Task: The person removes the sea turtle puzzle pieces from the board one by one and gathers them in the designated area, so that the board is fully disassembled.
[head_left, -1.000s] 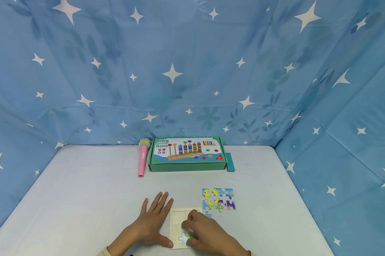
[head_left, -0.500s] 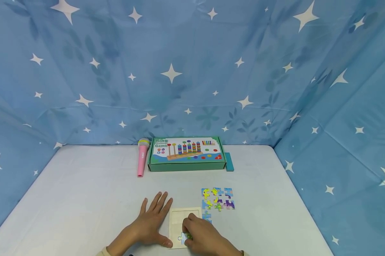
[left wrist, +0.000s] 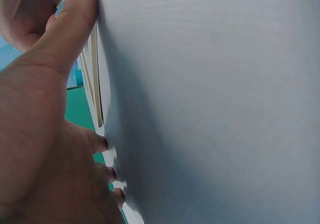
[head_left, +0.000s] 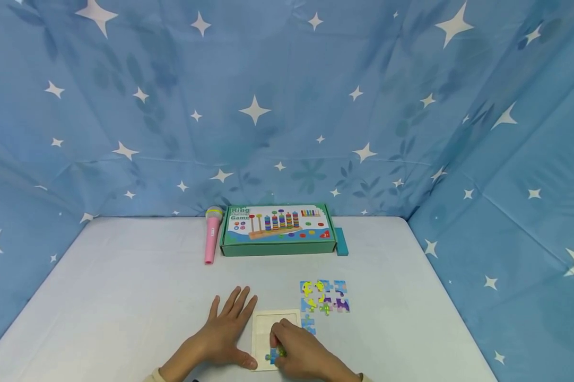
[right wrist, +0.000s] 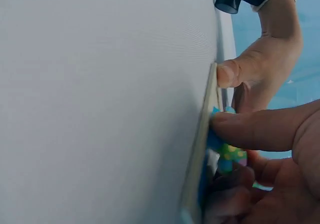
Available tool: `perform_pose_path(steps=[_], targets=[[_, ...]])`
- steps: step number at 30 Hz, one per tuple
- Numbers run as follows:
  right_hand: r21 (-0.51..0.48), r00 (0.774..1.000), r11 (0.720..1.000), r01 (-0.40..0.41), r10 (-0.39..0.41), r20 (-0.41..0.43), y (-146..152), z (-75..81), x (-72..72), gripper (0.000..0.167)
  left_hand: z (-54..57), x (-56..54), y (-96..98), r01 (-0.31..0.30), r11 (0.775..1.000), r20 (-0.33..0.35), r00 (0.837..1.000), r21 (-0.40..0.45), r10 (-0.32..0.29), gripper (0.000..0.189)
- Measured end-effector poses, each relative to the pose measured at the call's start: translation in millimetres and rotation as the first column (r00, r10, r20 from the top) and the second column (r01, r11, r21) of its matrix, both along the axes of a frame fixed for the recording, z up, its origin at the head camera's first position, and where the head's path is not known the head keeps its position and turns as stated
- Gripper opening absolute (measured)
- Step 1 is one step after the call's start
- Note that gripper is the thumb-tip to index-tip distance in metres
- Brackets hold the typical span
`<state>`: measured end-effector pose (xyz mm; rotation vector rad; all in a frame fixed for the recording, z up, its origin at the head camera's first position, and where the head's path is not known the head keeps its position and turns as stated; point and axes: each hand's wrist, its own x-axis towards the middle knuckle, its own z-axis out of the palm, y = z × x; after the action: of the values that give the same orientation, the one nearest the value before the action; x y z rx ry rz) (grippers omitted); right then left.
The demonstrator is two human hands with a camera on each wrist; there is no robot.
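Observation:
A shallow wooden puzzle tray (head_left: 262, 333) lies at the front of the table. My left hand (head_left: 226, 333) rests beside it with fingers spread, its thumb on the tray's lower left corner. Over the lower part of the tray, my right hand (head_left: 300, 351) pinches a blue and green jigsaw piece (head_left: 274, 356) between thumb and curled fingers. The right wrist view shows the piece with yellow dots (right wrist: 235, 153) tilted up behind the thumb (right wrist: 250, 128), close to the tray rim (right wrist: 199, 139). The fingers hide part of it.
Several loose jigsaw pieces (head_left: 325, 297) lie in rows right of the tray, with a blue one (head_left: 308, 323) near its right edge. Farther back are a pink toy microphone (head_left: 212, 236), a green Ring Challenge Game box (head_left: 278, 247) and a teal block (head_left: 341, 242).
My right hand has shifted slightly left with its fingers curled in closer, uncovering more of a blue loose piece. The piece in its grip now looks tilted and darker. My left hand stays put.

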<state>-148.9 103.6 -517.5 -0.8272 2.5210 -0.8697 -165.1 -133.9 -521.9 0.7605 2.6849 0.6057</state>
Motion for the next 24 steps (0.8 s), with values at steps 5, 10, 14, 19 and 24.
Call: perform_pose_path(steps=[5, 10, 14, 19, 24], targets=[[-0.217, 0.992, 0.976, 0.019, 0.008, 0.126, 7.0, -5.3, -3.5, 0.023, 0.3, 0.1, 0.2, -0.007, 1.0, -0.003, 1.0, 0.001, 0.007, 0.133], [-0.382, 0.953, 0.916, 0.121, 0.0, 0.303, 17.4, -5.0, -6.4, 0.016, -1.0, 0.2, 1.0, -0.008, 1.0, 0.007, 1.0, 0.003, 0.008, 0.133], [-0.41, 0.94, 0.895, 0.174, -0.027, 0.34, 38.2, 0.5, -10.5, 0.014, -2.5, -0.1, 2.8, 0.0, 1.0, 0.004, 1.0, -0.008, 0.0, 0.134], [-0.303, 0.963, 0.93, 0.209, -0.142, 0.227, 79.6, 9.5, -22.5, 0.015, -1.5, -0.9, 2.6, 0.003, 1.0, 0.008, 1.0, -0.011, -0.003, 0.134], [-0.177, 0.977, 0.964, 0.199, -0.182, 0.107, 108.1, 10.1, -34.3, 0.017, -1.9, -2.0, 0.8, -0.002, 1.0, 0.014, 1.0, -0.004, 0.002, 0.134]])
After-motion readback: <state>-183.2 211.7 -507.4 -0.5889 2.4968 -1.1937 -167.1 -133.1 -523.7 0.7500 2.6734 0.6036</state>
